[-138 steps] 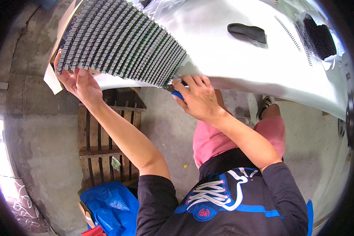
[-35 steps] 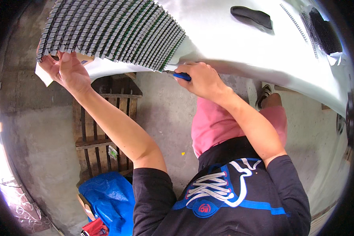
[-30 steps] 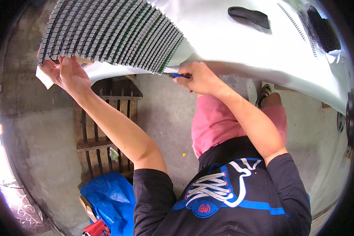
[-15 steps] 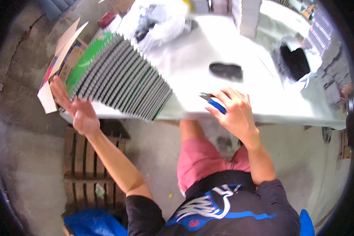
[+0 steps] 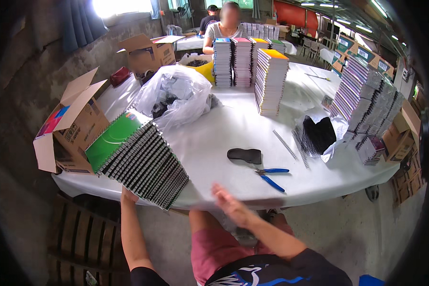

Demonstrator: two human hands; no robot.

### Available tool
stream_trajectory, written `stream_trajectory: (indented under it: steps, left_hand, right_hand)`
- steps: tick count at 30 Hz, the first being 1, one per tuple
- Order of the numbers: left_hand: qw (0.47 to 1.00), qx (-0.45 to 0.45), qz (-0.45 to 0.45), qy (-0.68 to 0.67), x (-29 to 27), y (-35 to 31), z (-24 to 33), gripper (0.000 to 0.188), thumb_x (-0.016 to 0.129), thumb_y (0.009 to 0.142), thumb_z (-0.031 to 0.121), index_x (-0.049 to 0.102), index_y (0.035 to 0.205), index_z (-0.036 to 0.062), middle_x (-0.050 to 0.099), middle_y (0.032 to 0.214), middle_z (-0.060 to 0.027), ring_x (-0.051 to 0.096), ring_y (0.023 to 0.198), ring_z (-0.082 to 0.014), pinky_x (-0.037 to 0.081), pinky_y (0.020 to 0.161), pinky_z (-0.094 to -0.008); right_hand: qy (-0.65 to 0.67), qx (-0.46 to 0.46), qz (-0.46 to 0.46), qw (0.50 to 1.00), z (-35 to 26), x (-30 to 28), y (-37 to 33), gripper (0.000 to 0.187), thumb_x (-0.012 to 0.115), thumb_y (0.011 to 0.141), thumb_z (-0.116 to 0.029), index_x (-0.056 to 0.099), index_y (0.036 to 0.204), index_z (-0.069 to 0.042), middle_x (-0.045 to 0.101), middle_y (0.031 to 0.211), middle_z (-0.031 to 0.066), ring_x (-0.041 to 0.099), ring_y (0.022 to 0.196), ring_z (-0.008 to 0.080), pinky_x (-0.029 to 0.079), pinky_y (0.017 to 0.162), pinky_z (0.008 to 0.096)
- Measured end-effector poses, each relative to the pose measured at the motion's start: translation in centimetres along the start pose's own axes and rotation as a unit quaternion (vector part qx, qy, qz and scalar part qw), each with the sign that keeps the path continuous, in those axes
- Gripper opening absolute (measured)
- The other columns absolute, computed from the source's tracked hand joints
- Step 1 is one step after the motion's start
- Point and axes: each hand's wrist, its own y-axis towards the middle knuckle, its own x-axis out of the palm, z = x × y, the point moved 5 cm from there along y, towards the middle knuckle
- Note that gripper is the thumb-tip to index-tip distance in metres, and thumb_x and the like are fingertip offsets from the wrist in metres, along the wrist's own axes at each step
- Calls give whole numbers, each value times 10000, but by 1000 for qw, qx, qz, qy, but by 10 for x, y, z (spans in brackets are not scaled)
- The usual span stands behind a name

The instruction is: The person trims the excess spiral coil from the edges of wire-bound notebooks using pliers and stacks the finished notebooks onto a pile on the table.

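Note:
A tall stack of spiral-bound notebooks (image 5: 145, 164) with a green top cover stands at the table's near left, its black and silver coils facing me. Against its lower near side is my left hand (image 5: 128, 194), the fingers mostly hidden by the stack. My right hand (image 5: 231, 204), slightly blurred, is at the table's front edge, fingers stretched out and holding nothing. Beyond it lie blue-handled cutting pliers (image 5: 271, 178), jaws pointing left and handles spread. A dark, flat, rounded pad (image 5: 244, 155) rests just behind the pliers.
An open carton (image 5: 83, 136) stands left of the stack. Behind are a clear plastic bag (image 5: 176, 95), a yellow tub (image 5: 202, 69) and tall notebook stacks (image 5: 270, 83). Loose coils (image 5: 286, 145) and black material in white wrapping (image 5: 319, 133) lie right. A person (image 5: 226, 28) is across the table.
The pliers have left my right hand and now lie on the table. That hand has moved left and nearer me. My left hand has gone from the stack's left side to its near underside.

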Motion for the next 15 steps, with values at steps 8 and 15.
stream_trajectory:
  steps: [8, 15]
  left_hand:
    - [988, -136, -16, -75, -52, 39, -35, 399, 449, 929, 356, 619, 1058, 19, 660, 997, -126, 643, 811, -239, 554, 683, -392]
    - [976, -187, 75, 86, 20, -29, -12, 424, 457, 908, 338, 516, 1235, 74, 571, 1216, -60, 557, 1073, -236, 453, 926, -400]
  right_hand:
    - [37, -12, 40, 998, 44, 92, 78, 848, 413, 909, -552, -22, 1459, -76, 20, 1531, 87, -30, 1404, 178, -12, 1121, 361]
    - [35, 59, 49, 996, 51, 88, 130, 959, 371, 864, -660, -7, 1432, 14, 64, 1507, 134, 78, 1386, 229, 115, 1117, 340]
